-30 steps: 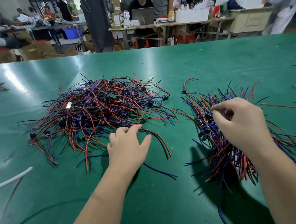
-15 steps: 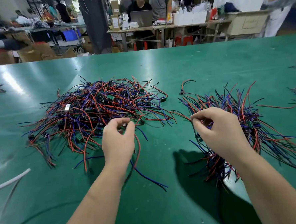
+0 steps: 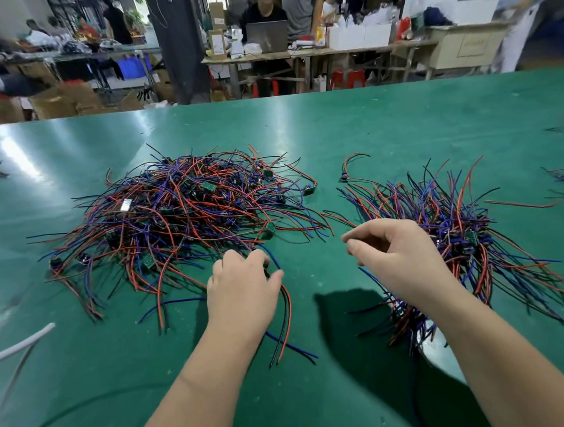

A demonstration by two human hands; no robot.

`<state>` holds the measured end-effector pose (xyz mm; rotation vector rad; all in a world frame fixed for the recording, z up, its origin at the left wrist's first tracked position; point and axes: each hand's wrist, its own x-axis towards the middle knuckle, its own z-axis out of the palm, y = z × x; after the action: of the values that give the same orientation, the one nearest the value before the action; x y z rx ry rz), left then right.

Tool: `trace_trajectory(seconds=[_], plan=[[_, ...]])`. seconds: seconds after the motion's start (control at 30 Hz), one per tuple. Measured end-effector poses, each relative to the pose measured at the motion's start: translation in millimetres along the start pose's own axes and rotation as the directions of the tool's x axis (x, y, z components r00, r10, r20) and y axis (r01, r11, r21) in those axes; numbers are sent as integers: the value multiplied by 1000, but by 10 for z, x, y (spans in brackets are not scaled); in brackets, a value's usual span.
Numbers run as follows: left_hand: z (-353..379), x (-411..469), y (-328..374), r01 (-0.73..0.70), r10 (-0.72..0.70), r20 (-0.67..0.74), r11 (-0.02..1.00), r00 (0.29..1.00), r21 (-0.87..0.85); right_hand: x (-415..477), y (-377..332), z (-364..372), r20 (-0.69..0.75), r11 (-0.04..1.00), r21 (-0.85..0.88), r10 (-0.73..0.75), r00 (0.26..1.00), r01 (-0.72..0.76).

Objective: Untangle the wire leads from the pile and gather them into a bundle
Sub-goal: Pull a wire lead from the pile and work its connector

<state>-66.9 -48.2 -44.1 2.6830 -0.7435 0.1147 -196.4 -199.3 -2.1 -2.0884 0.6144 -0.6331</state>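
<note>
A red, black and blue lead (image 3: 285,322) has been drawn clear of the pile (image 3: 181,216) on the worktop (image 3: 367,125) and is pinched in the curled left hand (image 3: 242,291). The right hand (image 3: 399,259), curled around the bundle (image 3: 474,251), has been brought nearer. A hand-over into the bundle is judged the likely next step.

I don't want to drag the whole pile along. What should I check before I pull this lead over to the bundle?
1. Grip: the left hand holds the lead: ok.
2. The lead's loose ends lie on the mat, outside the pile: ok.
3. The lead's upper end is free of the pile: cannot tell, fingers hide it.
4. The right hand holds the bundle: cannot tell.
5. Pile and bundle lie apart: ok.
</note>
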Motion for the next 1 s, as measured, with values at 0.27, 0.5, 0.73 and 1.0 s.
trace_trajectory(seconds=[0.27, 0.5, 0.73, 1.0], plan=[[-151, -51, 134, -368, 266, -285, 833, 921, -412, -10, -22, 90, 38, 989, 105, 98, 994, -102], [-197, -277, 396, -686, 597, -344, 579, 725, -441, 19, -74, 67, 340, 577, 724, 179, 923, -379], [-146, -317, 453, -373, 298, -245, 532, 923, -760, 46, -59, 2, 315, 489, 800, 152, 937, -348], [-282, -290, 542, 443, 267, 414, -57, 870, -895, 28, -47, 47, 299, 500, 813, 79, 951, -298]])
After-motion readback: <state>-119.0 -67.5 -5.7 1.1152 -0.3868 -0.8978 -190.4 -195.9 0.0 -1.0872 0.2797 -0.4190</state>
